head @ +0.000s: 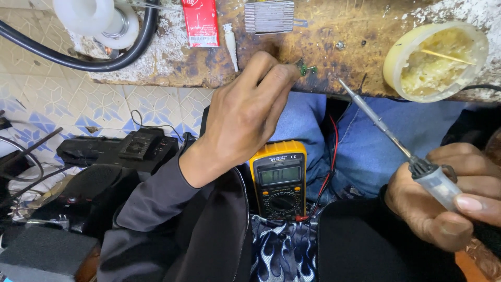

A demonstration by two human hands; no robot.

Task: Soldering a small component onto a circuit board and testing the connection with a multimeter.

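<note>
My left hand [245, 112] pinches a tiny green component [303, 68] against the edge of a worn wooden bench [334, 31]. My right hand [449, 201] grips the pale handle of a soldering iron [386, 133]. Its thin metal shaft angles up and left, and its tip sits on the bench just right of the green part. A yellow multimeter [278, 177] rests on my lap between my arms, with red and black leads [329, 167] trailing beside it.
A round yellowish tub of paste with a thin stick in it [436, 60] stands at the bench's right end. A red packet [200, 22], a white plug [230, 42], a ribbed grey part [270, 15], a white spool [96, 21] and a black cable [78, 60] lie further left. Black devices [120, 151] sit on the tiled floor.
</note>
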